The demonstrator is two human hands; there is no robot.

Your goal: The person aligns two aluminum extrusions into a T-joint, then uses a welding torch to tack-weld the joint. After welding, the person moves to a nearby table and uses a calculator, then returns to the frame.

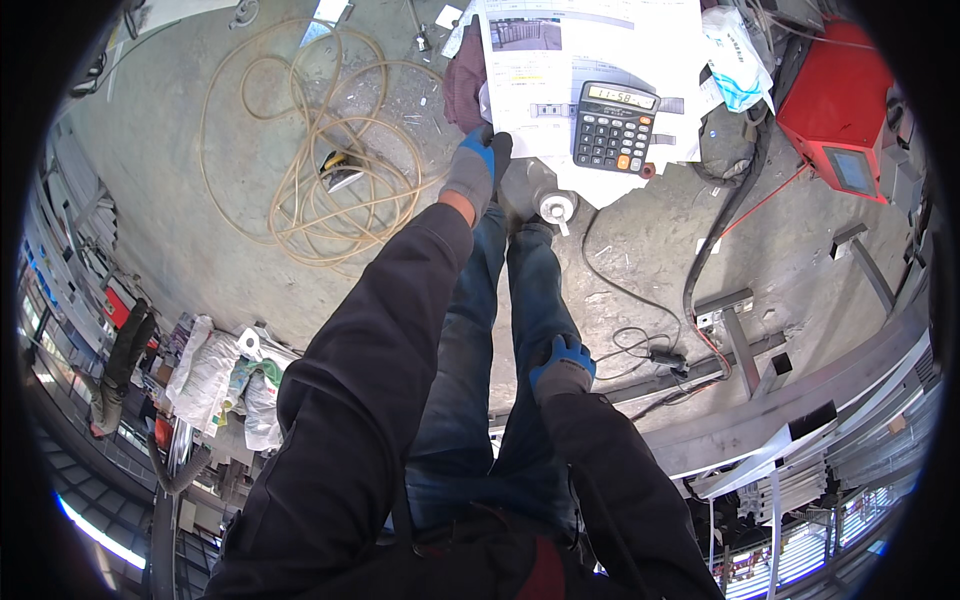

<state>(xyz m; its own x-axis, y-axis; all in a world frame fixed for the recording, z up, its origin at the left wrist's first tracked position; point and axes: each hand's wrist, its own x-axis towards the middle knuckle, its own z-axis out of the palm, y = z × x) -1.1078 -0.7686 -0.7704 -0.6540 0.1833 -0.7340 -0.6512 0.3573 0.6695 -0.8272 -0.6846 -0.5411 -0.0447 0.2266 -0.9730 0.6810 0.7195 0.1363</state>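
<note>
My left hand (472,172), in a grey and blue work glove, reaches out to the near left corner of some printed sheets (620,45). It is beside a dark maroon cloth (464,85); its fingertips are dark and partly hidden, so whether they grip anything does not show. On the sheets lies a black desk calculator (614,127) with its display lit. My right hand (563,368), gloved alike, rests on my right leg in blue jeans (535,290), holding nothing I can see. Between my feet and the sheets is a round whitish part (557,207) with a short stub.
A loose coil of yellowish hose (335,150) spreads over the concrete floor at left. On the right stand a red machine (835,105), a thick black cable (715,235) and grey steel frame pieces (740,350). White bags (205,375) lie at the lower left.
</note>
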